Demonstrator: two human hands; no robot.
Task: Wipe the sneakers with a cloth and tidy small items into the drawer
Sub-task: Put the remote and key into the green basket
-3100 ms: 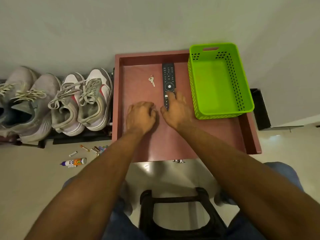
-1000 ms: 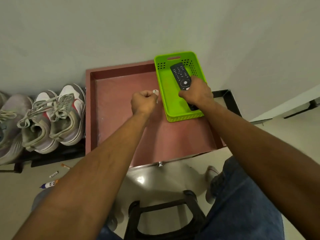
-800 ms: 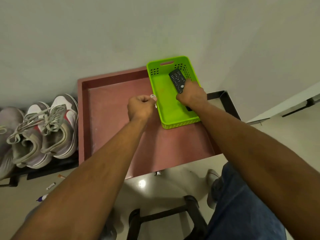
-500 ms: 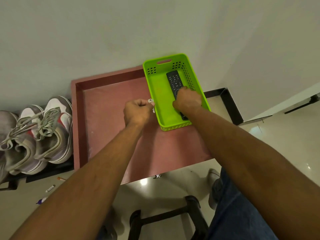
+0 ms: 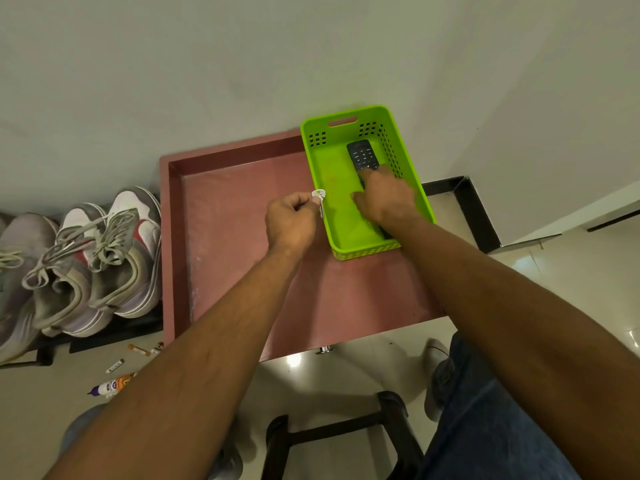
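Nearest the camera, a dark stool frame (image 5: 346, 434) stands on the pale floor between the person's knees, and both forearms reach forward over it. To the left on the floor lie a few small items still to be tidied: a glue tube (image 5: 112, 386) and some short sticks, too small to name surely. Beyond them, grey sneakers (image 5: 100, 265) sit on a low black rack just beside the drawer; no cloth shows anywhere.

The open reddish drawer (image 5: 228, 244) is bare over its left half. A lime-green basket (image 5: 414, 188) stands in its right half, its long axis running away from the person.

The left hand (image 5: 291, 223) is curled closed, thumb and forefinger pinching a small silver key (image 5: 319, 199) by its head, the blade hanging down right at the basket's left rim. The right hand (image 5: 386, 199) lies inside the basket, fingers flattened and loosely spread over the near end of a black remote control (image 5: 363, 155), which rests along the basket floor by the right wall, parallel to it. Whether those fingers grip it or only press on it, I cannot tell.

The next move likely turns on the key: the basket's free floor lies directly right of the left fingers, just over the rim, so a short carry rightward and a release should land it beside the remote.
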